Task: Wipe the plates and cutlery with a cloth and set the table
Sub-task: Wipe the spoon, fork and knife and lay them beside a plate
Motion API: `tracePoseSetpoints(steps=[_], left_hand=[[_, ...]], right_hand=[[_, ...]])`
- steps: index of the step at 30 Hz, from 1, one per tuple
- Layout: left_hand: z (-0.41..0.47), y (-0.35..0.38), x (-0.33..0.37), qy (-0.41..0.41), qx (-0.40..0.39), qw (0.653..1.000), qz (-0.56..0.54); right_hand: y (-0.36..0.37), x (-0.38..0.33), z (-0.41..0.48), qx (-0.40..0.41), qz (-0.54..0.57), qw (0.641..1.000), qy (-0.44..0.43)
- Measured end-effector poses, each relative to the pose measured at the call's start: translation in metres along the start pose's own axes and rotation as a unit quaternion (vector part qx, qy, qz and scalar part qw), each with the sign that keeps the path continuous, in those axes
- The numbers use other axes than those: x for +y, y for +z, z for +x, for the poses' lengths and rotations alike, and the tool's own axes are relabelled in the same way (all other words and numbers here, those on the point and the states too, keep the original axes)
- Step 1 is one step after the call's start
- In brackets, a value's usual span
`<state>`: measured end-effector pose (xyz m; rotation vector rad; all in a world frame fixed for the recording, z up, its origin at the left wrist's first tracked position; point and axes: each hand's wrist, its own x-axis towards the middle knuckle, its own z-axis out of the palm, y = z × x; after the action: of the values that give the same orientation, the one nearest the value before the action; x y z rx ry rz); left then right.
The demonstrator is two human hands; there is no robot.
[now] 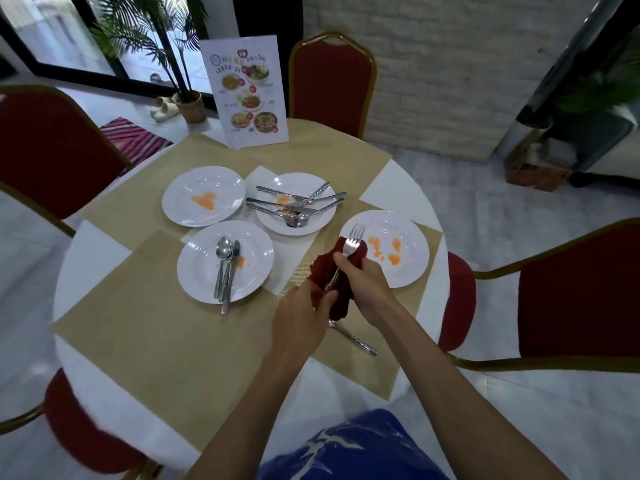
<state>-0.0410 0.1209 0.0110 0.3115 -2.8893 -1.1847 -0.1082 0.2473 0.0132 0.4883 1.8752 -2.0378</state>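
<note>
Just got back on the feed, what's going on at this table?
A person is wiping a fork with a red cloth: the right hand holds the fork near its neck, the left hand grips the cloth around the handle. All four plates show orange smears. One carries a heap of cutlery, another a spoon and knife. One utensil lies on the placemat under the hands.

Surroundings, non-task items only.
Ahead of me a printed menu card (247, 91) stands upright, with a red gold-framed chair (332, 84) behind it against a white brick wall (433, 71). Matching chairs sit to my left (52, 150), to my right (578, 292) and at near left (83, 431). On the floor at far left: a palm in a woven pot (189, 106), pale slippers (165, 107) just beside it, and a pink striped rug (133, 138). A second plant (595, 88) is at far right.
</note>
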Motion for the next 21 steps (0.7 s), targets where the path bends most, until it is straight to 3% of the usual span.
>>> tracePoseSetpoints(steps=[7, 12, 17, 21], left_hand=[[0.007, 0.006, 0.012, -0.011, 0.043, 0.999, -0.016], [0.012, 0.007, 0.022, -0.063, -0.031, 0.993, -0.091], [0.017, 0.002, 0.018, -0.050, -0.072, 0.989, -0.117], [0.016, -0.007, 0.022, -0.080, -0.108, 0.961, -0.243]], right_hand=[[0.000, 0.000, -0.002, -0.011, -0.051, 0.999, -0.011], [-0.008, -0.010, 0.000, -0.029, -0.094, 0.995, -0.033], [-0.027, -0.016, 0.001, -0.029, -0.097, 0.995, -0.024], [-0.044, -0.021, 0.003, 0.028, -0.085, 0.996, -0.026]])
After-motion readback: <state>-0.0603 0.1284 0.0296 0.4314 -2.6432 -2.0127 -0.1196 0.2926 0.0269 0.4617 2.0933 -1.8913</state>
